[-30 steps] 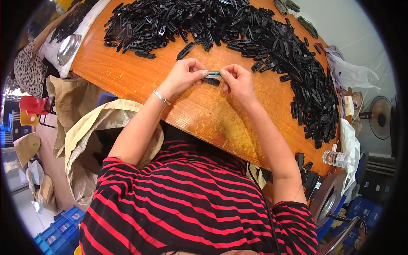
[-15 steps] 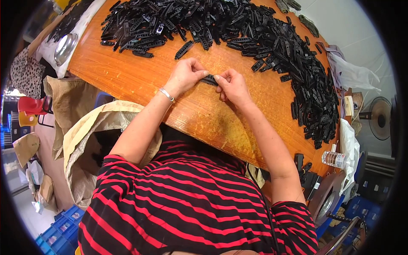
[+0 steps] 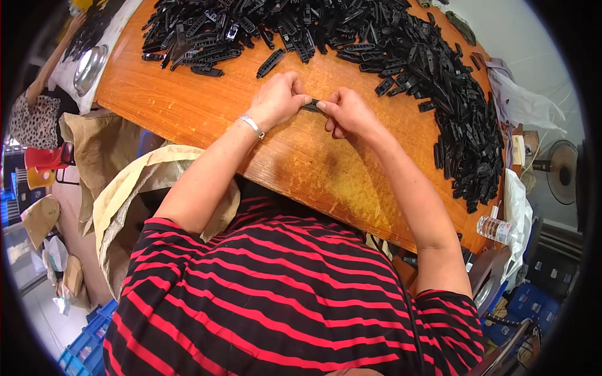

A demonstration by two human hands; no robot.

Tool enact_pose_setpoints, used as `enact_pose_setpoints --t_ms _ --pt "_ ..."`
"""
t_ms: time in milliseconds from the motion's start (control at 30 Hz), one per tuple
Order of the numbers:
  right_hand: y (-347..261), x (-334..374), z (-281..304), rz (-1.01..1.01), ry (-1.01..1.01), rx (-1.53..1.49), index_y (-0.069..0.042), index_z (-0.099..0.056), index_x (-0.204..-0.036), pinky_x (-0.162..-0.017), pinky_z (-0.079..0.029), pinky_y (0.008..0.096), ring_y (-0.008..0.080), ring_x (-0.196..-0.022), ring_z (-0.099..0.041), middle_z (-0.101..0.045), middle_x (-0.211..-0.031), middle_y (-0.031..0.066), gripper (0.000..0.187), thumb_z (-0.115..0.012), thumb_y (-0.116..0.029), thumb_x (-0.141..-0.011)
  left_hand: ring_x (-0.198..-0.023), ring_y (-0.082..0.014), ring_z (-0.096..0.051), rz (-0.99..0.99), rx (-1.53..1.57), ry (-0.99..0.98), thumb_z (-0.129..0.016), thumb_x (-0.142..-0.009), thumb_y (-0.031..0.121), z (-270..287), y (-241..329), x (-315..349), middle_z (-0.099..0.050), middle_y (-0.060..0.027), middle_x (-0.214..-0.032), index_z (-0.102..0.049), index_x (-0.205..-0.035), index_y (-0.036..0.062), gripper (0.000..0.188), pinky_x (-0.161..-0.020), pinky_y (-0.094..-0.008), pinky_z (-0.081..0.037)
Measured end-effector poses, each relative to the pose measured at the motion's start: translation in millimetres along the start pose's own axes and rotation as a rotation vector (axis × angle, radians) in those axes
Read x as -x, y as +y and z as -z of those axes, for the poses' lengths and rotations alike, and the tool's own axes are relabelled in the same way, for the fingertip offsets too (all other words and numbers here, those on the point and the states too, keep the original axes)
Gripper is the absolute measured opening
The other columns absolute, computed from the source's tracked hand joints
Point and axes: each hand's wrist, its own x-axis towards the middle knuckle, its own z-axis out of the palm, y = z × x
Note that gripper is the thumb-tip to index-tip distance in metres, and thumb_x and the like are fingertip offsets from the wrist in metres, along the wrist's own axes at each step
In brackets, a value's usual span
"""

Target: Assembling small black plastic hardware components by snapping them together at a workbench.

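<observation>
Between my two hands, a little above the wooden table, is a small black plastic part. My left hand pinches its left end between thumb and fingers. At the other end my right hand grips it the same way, thumb on top. The fingers cover most of the part, so its details are hard to make out. One loose black plastic piece lies just beyond my left hand. Past it spreads a large heap of similar black plastic parts, curving down the table's right side.
Left of my lap stands an open paper-lined sack. A clear plastic bottle and a white plastic bag sit at the right edge, near a fan. At the far left are a metal dish and another person's arm.
Both hands, still gripping the black part, have shifted slightly away from my body. The view has moved a little. At the far left, the other person's arm now reaches up toward the pile there.
</observation>
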Motion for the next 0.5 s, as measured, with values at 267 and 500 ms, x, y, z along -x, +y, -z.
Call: enact_pose_setpoints --t_ms 267,500 --pt "24 15 -11 0.202 0.056 -0.165 0.000 -0.052 -0.087 -0.041 -0.043 0.0253 0.0111 -0.045 -0.054 -0.061 -0.063 0.0075 0.019 -0.065 -0.013 -0.092 -0.072 -0.0166 -0.060 -0.036 0.003 0.138 -0.078 -0.081 0.026 -9 -1 27 -0.063 -0.0063 -0.080 -0.060 -0.095 0.0024 0.033 -0.067 -0.0320 -0.050" --pt "32 72 -33 0.365 -0.141 -0.211 -0.001 -0.056 -0.094 -0.047 -0.044 0.0209 0.0076 -0.055 -0.056 -0.061 -0.069 0.0035 0.013 -0.065 -0.011 -0.092 -0.063 -0.0044 -0.054 0.055 0.674 -0.353 -0.059 -0.097 0.020 15 12 99 -0.061 0.0006 -0.079 -0.066 -0.096 0.0009 0.021 -0.057 -0.0203 -0.045"
